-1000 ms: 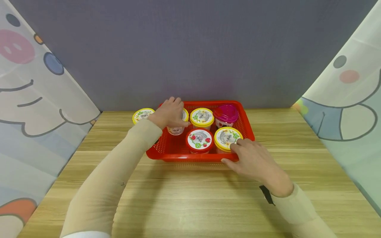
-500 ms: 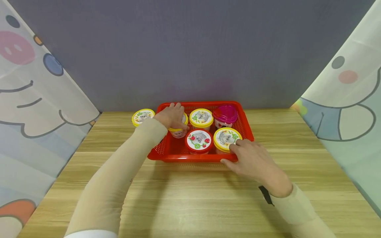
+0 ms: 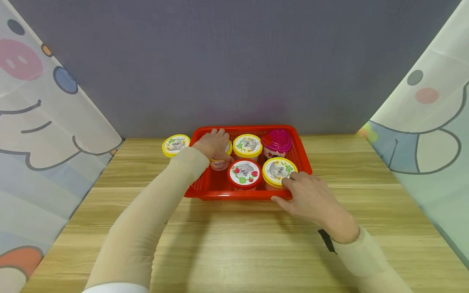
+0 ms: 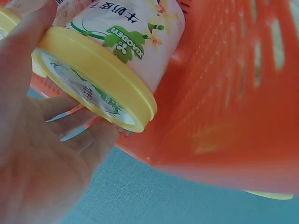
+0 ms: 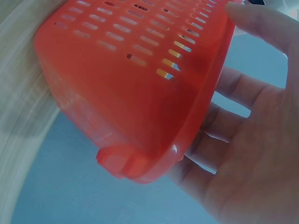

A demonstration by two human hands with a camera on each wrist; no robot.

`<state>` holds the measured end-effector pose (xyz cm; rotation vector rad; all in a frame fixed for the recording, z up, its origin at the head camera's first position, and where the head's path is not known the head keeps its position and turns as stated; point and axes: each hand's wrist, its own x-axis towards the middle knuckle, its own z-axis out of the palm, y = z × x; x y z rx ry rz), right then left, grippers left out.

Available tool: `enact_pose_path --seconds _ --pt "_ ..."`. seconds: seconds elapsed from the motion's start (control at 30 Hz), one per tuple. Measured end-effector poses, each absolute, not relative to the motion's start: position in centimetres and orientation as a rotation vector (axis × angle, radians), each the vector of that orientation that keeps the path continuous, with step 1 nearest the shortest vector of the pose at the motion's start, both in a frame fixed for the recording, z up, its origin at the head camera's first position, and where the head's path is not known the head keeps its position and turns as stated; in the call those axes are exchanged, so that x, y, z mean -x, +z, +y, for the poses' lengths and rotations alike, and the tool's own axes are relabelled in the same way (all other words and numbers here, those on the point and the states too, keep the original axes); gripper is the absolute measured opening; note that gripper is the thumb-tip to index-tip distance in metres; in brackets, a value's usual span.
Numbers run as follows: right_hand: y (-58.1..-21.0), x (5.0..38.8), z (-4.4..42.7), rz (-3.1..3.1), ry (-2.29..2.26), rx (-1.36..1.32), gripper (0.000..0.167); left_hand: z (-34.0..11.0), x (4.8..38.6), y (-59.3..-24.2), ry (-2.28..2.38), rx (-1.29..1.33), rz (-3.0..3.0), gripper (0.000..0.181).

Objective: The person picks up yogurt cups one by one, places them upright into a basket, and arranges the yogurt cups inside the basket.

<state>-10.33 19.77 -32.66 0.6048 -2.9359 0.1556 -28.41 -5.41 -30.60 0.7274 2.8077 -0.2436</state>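
Note:
A red plastic basket on the table holds several lidded cups. My left hand is over its back-left part, with thumb and fingers about a yellow-lidded cup of pink colour, printed with a green leaf. In the head view this hand covers most of that lid. My right hand grips the front rim near the right corner, thumb outside and fingers over the edge, close to another yellow-lidded cup. The right wrist view shows the basket wall and the curled fingers at the rim.
Also in the basket are a red-lidded cup, a yellow-lidded cup and a magenta-lidded cup. One more yellow-lidded cup stands on the table, left of the basket. A grey wall rises behind.
My left hand has shifted a little right and nearer with the yellow-lidded cup, which now stands closer to the red-lidded one. The right hand stays at the rim.

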Motion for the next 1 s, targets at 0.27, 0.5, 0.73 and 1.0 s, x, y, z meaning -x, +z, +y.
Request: enact_pose_path --seconds 0.27,0.5,0.73,1.0 --pt "-32.7 10.3 19.8 -2.931 0.142 -0.604 0.037 -5.5 28.2 -30.5 -0.274 -0.713 2.830 0.087" --pt "-32.7 10.4 19.9 -2.929 0.148 -0.611 0.038 -6.5 27.5 -28.6 -0.189 -0.663 2.841 0.098" --pt "-32.7 10.3 20.1 -2.916 0.147 -0.606 0.036 -8.6 27.5 -26.7 -0.083 -0.566 2.851 0.098" --pt "-32.6 10.4 20.4 -2.966 0.176 -0.571 0.037 -11.3 28.0 -27.0 -0.021 -0.490 2.895 0.097"
